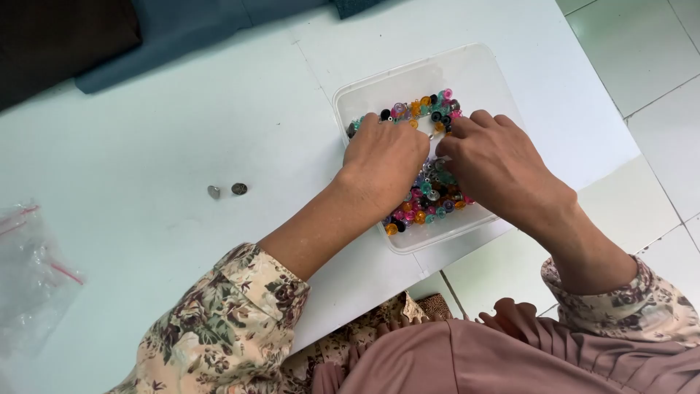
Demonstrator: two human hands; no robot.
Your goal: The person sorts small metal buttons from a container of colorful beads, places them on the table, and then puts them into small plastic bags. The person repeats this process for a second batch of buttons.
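Beads (426, 204) in box (477, 73) on table (182, 117); two studs (226, 191) left, bag (29, 270) farther left.

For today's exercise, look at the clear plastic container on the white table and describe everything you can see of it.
The clear plastic container is a shallow, rectangular tub with rounded corners and a raised rim, lidless, looking like thin translucent plastic. It sits flat on the white table near the table's right edge, turned slightly askew. Inside lies a heap of small colourful beads in pink, orange, teal, black and silver, gathered in its near and middle part; the far end is mostly bare. The left hand and right hand both reach in, fingers down among the beads.
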